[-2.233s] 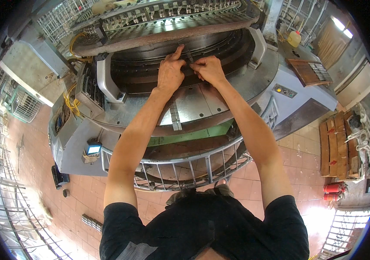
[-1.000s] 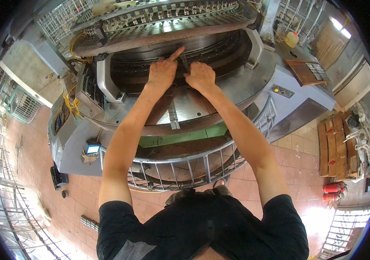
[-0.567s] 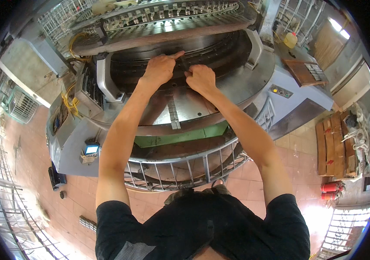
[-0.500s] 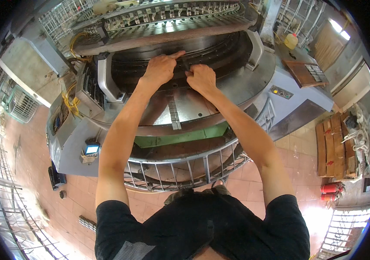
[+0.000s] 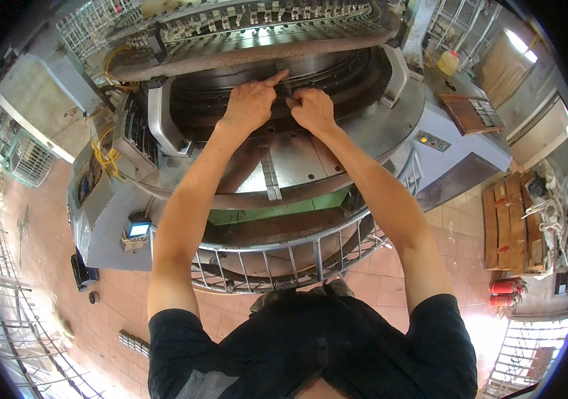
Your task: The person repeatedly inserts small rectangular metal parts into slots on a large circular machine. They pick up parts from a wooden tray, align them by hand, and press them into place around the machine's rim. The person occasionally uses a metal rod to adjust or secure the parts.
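Observation:
I stand over a large circular knitting machine [image 5: 337,143] with a grey round bed and a dark grooved ring [image 5: 337,80]. My left hand [image 5: 250,103] rests on the dark ring, its forefinger stretched up toward the ring's upper edge. My right hand [image 5: 312,110] is right beside it, fingers curled, pinching a thin dark metal piece [image 5: 286,90] that stands between the two hands. What the left hand's other fingers grip is hidden.
A curved metal guard rail [image 5: 284,256] runs around the machine's near side. A small screen box [image 5: 139,230] hangs at the left, yellow cables [image 5: 101,156] above it. Wooden boards [image 5: 513,219] and red cylinders [image 5: 506,292] lie on the tiled floor at the right. A yellow jug [image 5: 449,63] stands far right.
Both hands have shifted a little along the dark ring and drawn closer together; the left forefinger still points up, and the right hand now pinches at the thin piece.

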A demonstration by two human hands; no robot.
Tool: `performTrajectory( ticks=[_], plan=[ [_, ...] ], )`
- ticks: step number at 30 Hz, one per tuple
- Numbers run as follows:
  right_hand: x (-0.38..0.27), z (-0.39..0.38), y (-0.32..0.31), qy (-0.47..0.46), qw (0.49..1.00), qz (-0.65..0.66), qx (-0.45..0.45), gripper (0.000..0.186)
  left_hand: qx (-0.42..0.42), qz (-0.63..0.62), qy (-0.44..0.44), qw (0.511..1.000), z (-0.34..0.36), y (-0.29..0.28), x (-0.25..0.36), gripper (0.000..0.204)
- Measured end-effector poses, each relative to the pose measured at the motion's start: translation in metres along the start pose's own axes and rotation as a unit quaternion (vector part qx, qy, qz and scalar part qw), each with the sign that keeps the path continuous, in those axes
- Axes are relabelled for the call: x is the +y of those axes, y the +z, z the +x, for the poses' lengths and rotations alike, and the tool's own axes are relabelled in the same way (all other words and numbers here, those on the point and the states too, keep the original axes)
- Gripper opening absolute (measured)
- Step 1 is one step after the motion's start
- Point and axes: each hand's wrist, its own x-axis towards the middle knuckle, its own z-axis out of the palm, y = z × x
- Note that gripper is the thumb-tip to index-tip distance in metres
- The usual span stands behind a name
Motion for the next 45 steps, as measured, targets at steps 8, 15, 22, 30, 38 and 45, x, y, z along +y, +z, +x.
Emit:
performTrajectory(
  ticks=[8, 15, 22, 30, 38, 45],
  plan=[
    [0.007, 0.037, 0.022, -0.005, 0.999, 0.029, 0.040, 0.025, 0.009, 0.055, -0.050, 0.997, 0.012, 0.001, -0.009, 0.087],
    [0.005, 0.051, 0.031, 0.010, 0.996, 0.047, 0.074, 0.030, 0.040, 0.074, -0.073, 0.994, 0.012, 0.014, -0.008, 0.063],
    [0.012, 0.049, 0.020, 0.022, 0.997, 0.041, 0.064, 0.045, 0.011, 0.174, -0.100, 0.980, 0.011, 0.009, 0.013, 0.035],
    [0.003, 0.049, 0.017, 0.044, 0.995, 0.047, 0.073, 0.050, 0.028, 0.114, -0.056, 0.992, 0.010, 0.010, -0.002, 0.050],
    [0.008, 0.054, 0.025, 0.013, 0.997, 0.013, 0.071, 0.057, 0.061, 0.090, -0.055, 0.993, 0.012, 0.021, -0.013, 0.064],
    [0.008, 0.056, 0.031, 0.020, 0.997, -0.028, 0.074, 0.060, 0.065, 0.063, -0.043, 0.995, 0.010, 0.023, -0.017, 0.069]
  ],
)
